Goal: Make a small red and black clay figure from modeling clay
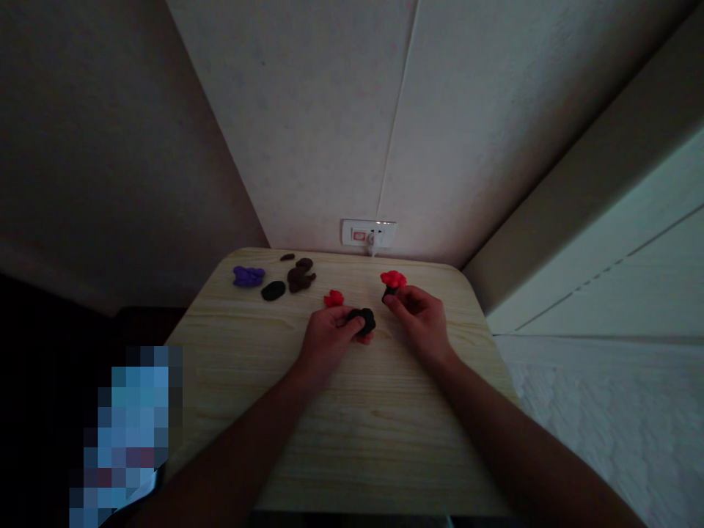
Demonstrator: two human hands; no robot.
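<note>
My left hand (328,334) is closed on a lump of black modelling clay (364,321), with the thumb lying across it. Just beyond those fingers a small piece of red clay (334,298) rests on the table. To the right, my right hand (422,319) pinches a small clay figure by its black lower part (389,292). A bumpy red clay top (394,279) crowns that figure, which is held upright. The two hands are apart, both over the middle of the table.
On the wooden table (341,440), toward the back left, lie purple clay (248,276), a flat black clay disc (273,291) and several brown clay pieces (300,279). A wall socket (368,233) with a plug is behind. A blurred-out screen (135,418) glows at lower left.
</note>
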